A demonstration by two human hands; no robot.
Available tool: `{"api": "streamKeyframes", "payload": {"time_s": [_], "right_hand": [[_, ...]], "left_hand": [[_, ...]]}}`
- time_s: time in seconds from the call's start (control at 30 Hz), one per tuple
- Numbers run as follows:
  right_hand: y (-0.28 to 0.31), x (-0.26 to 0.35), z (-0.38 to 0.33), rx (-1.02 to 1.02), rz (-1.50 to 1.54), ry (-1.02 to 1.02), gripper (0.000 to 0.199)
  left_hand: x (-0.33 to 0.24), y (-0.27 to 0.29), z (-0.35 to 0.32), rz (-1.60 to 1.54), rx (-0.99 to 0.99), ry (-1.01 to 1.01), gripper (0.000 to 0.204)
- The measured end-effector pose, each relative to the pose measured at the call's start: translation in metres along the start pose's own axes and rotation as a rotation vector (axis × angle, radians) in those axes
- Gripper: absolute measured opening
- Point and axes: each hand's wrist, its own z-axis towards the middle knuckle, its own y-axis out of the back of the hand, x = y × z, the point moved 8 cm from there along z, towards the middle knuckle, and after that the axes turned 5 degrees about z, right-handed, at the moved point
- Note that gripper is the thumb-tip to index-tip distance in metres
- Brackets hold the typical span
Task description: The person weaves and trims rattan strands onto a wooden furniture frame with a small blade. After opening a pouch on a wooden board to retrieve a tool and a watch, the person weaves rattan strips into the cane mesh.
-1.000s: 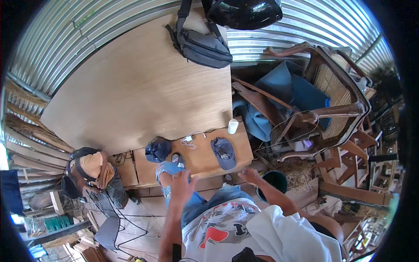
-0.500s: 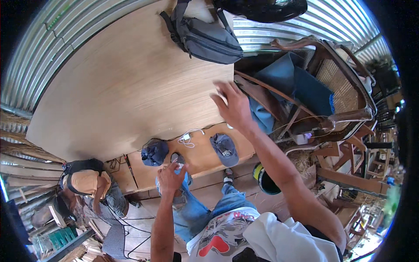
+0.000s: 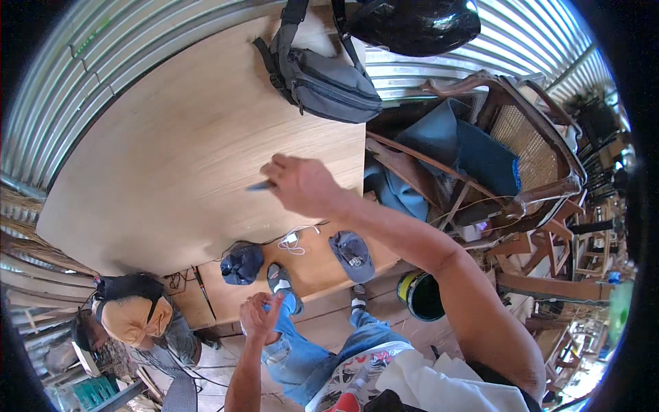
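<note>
Over the wooden bench and board, my right hand (image 3: pixel 302 185) is closed round a short, thin grey-blue thing (image 3: pixel 261 185) whose tip points left. Its kind cannot be made out. Lower down, near my legs, my left hand (image 3: pixel 258 316) is loosely bent, thumb apart from the fingers, with nothing visible in it. The large pale wooden board (image 3: pixel 171 165) leans behind my right hand. On the bench (image 3: pixel 316 261) are a dark blue cap (image 3: pixel 241 264), a grey-blue cap (image 3: pixel 352 256) and a white charger with a cable (image 3: pixel 291 239).
A grey waist bag (image 3: pixel 333 89) hangs in front of the board, beside a shiny black object (image 3: pixel 415 27). To the right stand a wooden chair frame with woven cane (image 3: pixel 525 130) and blue cloth (image 3: pixel 429 130). A black bucket (image 3: pixel 420 296) is on the floor. Another person (image 3: pixel 141 316) bends at the left.
My right hand has swung left across the board and closed from spread fingers; a grey-blue thing now shows in it. My left hand has dropped lower, and my view has shifted slightly.
</note>
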Motion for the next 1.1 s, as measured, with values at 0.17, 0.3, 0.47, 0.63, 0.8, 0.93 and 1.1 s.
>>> {"api": "streamKeyframes", "payload": {"time_s": [0.17,0.3,0.47,0.63,0.8,0.93,1.1], "right_hand": [[0.069,-0.047,0.018,-0.283,-0.08,-0.116,0.02],[0.122,-0.069,0.044,-0.559,-0.095,-0.195,0.032],[0.126,-0.085,0.098,-0.45,-0.263,-0.328,0.034],[0.121,-0.114,0.108,-0.434,-0.195,-0.393,0.03],[0.118,-0.14,0.12,-0.449,-0.139,-0.444,0.026],[0.116,-0.154,0.128,-0.303,0.058,-0.363,0.028],[0.12,-0.144,0.123,-0.233,0.066,-0.062,0.025]], "left_hand": [[-0.002,0.001,-0.004,0.03,-0.02,0.002,0.045],[0.001,0.0,-0.004,0.054,-0.027,0.02,0.047],[0.008,-0.005,-0.001,0.047,0.049,0.074,0.049],[0.006,0.001,0.0,0.158,0.067,0.106,0.05],[0.005,0.003,0.0,0.154,0.119,0.144,0.058],[0.005,0.006,0.003,0.14,0.111,0.153,0.057],[0.004,0.004,0.01,0.116,0.155,0.166,0.059]]}}
